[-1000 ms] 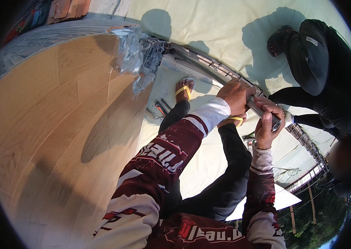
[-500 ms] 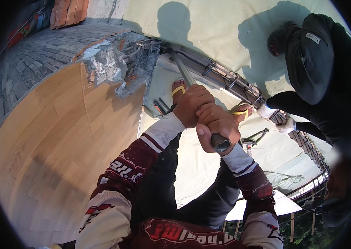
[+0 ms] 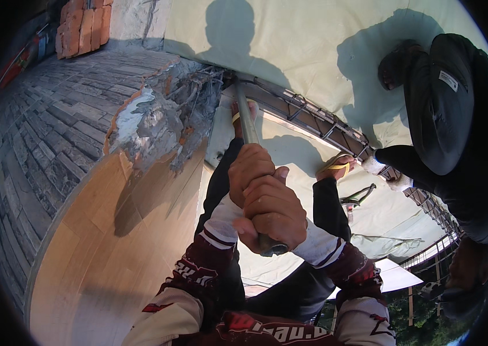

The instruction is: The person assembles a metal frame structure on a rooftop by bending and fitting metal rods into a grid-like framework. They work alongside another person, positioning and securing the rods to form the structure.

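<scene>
Both fists grip a long grey metal pipe (image 3: 247, 118). My left hand (image 3: 249, 168) wraps round it higher up, and my right hand (image 3: 275, 209) closes just below, touching the left, near the pipe's open lower end. At its far end, the pipe meets the end of a rebar cage (image 3: 313, 115), beside broken concrete (image 3: 163, 115) with exposed bars; exactly how it bears there is hidden. A co-worker's two gloved hands (image 3: 399, 183) hold the same cage farther right.
Grey stone-look cladding (image 3: 53, 115) and wood-look tiles (image 3: 94, 248) cover the wall at left. Orange bricks (image 3: 85, 29) are stacked far left. A green-handled tool (image 3: 359, 196) lies on the pale sheet (image 3: 307, 52) near my sandalled foot. The co-worker (image 3: 440, 115) bends over at right.
My hands and the pipe's near end have swung down and left, closer to my body. My grip on the pipe stays. The view has shifted a little; the co-worker still holds the cage.
</scene>
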A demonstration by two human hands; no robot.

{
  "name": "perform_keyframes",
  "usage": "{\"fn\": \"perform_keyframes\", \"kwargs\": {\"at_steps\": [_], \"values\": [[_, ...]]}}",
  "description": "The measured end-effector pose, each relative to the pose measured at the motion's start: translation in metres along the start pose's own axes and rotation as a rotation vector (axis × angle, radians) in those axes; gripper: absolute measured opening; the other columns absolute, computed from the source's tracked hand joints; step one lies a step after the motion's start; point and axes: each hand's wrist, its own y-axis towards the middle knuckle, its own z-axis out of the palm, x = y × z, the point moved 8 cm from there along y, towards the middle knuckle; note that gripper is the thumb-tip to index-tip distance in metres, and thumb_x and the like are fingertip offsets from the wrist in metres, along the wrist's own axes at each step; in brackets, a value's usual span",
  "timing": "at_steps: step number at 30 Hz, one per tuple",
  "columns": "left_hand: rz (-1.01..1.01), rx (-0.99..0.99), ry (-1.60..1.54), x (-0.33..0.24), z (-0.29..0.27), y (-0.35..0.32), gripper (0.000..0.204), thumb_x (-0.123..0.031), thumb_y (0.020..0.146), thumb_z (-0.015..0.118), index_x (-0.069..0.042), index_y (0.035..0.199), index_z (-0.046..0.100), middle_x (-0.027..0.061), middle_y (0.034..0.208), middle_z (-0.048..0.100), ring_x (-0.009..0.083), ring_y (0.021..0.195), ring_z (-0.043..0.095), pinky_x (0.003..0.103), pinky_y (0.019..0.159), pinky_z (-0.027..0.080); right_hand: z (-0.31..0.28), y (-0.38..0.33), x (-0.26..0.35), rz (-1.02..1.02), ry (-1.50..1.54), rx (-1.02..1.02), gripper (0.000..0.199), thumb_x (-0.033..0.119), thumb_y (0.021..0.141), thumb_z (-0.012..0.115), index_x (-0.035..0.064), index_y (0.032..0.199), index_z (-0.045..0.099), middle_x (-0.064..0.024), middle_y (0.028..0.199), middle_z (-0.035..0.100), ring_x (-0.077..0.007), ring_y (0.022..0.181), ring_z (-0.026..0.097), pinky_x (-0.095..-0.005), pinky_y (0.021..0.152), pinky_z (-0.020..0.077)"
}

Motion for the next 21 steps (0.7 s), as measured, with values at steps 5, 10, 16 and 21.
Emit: {"fn": "perform_keyframes", "kwargs": {"at_steps": [5, 10, 16, 21], "values": [[0.16, -0.178, -0.248, 0.001, -0.026, 0.038, 0.026, -0.009, 0.072, 0.081, -0.008, 0.072, 0.055, 0.005, 0.066, 0.053, 0.0262, 0.063, 0.056, 0.04, 0.063, 0.043, 0.001, 0.032, -0.016, 0.054, 0.032, -0.099, 0.02, 0.006, 0.089, 0.068, 0.0044, 0.081, 0.049, -0.0094, 0.065, 0.057, -0.0244, 0.061, 0.059, -0.0437, 0.07, 0.0544], [0.262, -0.013, -0.084, -0.028, 0.043, 0.057, 0.021, -0.022, 0.076, 0.076, -0.01, 0.076, 0.058, 0.0049, 0.072, 0.059, 0.0271, 0.072, 0.06, 0.041, 0.073, 0.046, -0.077, -0.007, -0.017, 0.268, -0.026, -0.315, 0.025, 0.018, 0.095, 0.067, 0.0048, 0.083, 0.05, -0.01, 0.066, 0.058, -0.024, 0.067, 0.06, -0.0459, 0.076, 0.0529], [0.266, 0.258, -0.045, -0.035, 0.102, 0.02, 0.02, -0.024, 0.072, 0.073, -0.011, 0.08, 0.06, 0.0039, 0.069, 0.057, 0.0247, 0.07, 0.059, 0.039, 0.073, 0.047, -0.115, -0.082, 0.0, 0.451, -0.283, -0.295, 0.034, 0.032, 0.096, 0.068, 0.0034, 0.085, 0.053, -0.0138, 0.081, 0.064, -0.0328, 0.096, 0.064, -0.0488, 0.091, 0.0496], [0.236, 0.608, -0.015, -0.05, 0.121, 0.015, 0.027, -0.028, 0.069, 0.075, -0.011, 0.087, 0.066, 0.0088, 0.081, 0.064, 0.0267, 0.08, 0.065, 0.04, 0.076, 0.05, -0.122, -0.094, 0.023, 0.525, -0.353, -0.357, 0.028, 0.024, 0.086, 0.076, 0.0026, 0.089, 0.06, -0.0155, 0.089, 0.069, -0.0381, 0.102, 0.065, -0.05, 0.094, 0.0504]]}}
